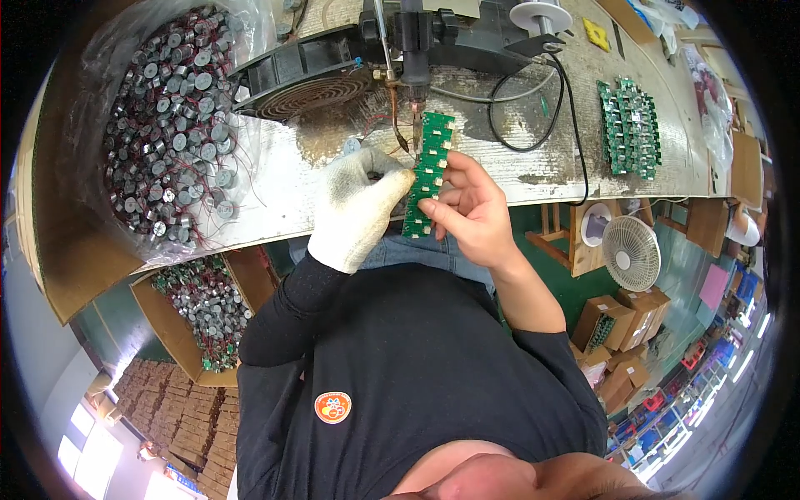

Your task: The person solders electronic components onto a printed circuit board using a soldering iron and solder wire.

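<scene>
Left hand [357, 208] in white knit glove, fingers closed on the left edge of the green circuit board strip [429, 173]. Right hand [471, 208] bare, fingers pinched on the strip's right edge and lower end. Strip held upright between both hands, just above the near edge of the desk [275, 179], its top end right under the soldering tip [415, 112] of the fixed black fixture at the far side.

Containers:
- clear plastic bag [171, 117] on the desk, far left, open top, packed with small grey round components with thin red leads; some leads spill toward the middle of the desk
- open cardboard box [196, 312] below the desk's near edge, left of the person, holding the same grey round parts, a few green bits mixed in
- cardboard boxes [621, 321] on the floor at right, one open with green boards showing inside; contents of the others can't be seen

Other: black fan housing [304, 79] with a spiral grille just left of the solder fixture. Stack of green boards [629, 127] lying on the desk far right, well apart from the hands. Black cable [533, 117] loops between fixture and stack. White fan [631, 252] below the desk at right
</scene>
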The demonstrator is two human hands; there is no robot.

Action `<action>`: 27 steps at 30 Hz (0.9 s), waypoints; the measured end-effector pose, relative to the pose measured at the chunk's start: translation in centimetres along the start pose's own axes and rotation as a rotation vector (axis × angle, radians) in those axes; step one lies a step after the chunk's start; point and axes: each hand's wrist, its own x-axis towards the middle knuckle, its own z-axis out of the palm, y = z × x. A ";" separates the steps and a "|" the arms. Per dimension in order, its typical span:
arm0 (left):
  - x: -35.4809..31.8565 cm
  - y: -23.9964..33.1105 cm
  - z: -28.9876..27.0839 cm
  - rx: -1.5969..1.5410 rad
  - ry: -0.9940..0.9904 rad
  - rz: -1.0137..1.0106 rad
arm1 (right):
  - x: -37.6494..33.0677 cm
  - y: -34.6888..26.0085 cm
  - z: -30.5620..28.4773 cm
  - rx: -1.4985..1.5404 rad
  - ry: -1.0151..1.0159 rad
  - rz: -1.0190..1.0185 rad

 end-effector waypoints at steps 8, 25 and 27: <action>-0.3 0.7 0.2 0.031 0.004 0.005 | -0.2 -0.6 0.3 -0.035 0.004 0.009; -0.3 1.0 0.4 0.100 0.034 -0.015 | -0.1 -0.3 0.2 -0.018 0.008 -0.017; -0.5 1.3 0.5 0.088 0.048 -0.006 | -0.1 -0.2 0.3 -0.013 0.016 -0.022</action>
